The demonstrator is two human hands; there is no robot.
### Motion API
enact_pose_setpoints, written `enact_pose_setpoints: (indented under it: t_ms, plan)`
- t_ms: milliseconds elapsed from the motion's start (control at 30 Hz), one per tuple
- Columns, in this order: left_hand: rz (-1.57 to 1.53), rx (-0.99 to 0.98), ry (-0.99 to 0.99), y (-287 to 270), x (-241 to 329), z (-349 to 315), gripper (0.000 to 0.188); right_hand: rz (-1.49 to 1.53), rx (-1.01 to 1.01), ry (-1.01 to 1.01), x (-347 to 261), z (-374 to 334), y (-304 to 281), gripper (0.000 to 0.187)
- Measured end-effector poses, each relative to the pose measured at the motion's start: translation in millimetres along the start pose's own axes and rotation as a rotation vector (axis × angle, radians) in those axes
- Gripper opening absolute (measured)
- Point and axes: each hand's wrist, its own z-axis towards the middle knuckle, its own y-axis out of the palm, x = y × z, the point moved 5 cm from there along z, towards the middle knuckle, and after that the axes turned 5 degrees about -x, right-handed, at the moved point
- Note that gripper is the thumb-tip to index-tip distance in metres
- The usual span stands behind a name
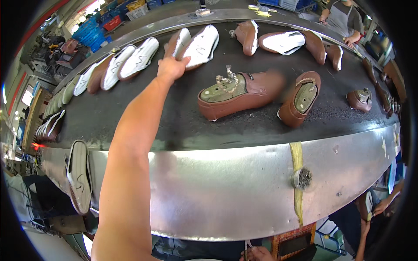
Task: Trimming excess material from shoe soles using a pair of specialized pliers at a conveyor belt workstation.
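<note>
My left hand (173, 68) reaches far across the dark belt and is closed on the near end of a brown shoe (201, 48) that shows its white underside. A second brown shoe (178, 42) lies right beside it, touching or nearly touching my fingers. At the lower edge my right hand (260, 253) is closed round a metal tool with two handles (247, 249), perhaps pincers; most of it is cut off. Nearer on the belt are a large brown loafer with a green last (237, 95), tilted on its side, and another brown loafer (300, 99) standing upright.
A row of upturned shoes (138, 58) runs along the belt's far left; more brown shoes (314, 45) lie far right. On the near metal ledge (226, 187) sit a round cup of nails (301, 179) and a pale shoe (79, 178). Co-workers (344, 19) stand across and at right.
</note>
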Motion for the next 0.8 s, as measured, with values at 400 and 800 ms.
enact_pose_setpoints:
  t_ms: [400,800]
  plan:
    - [-0.03,-0.064,0.001,-192,-158,-332,0.048,-0.096,-0.026,-0.117,74,-20,21,0.064]
    - [0.199,0.416,-0.229,-268,-307,-457,0.075,-0.144,0.022,-0.121,171,-16,5,0.072]
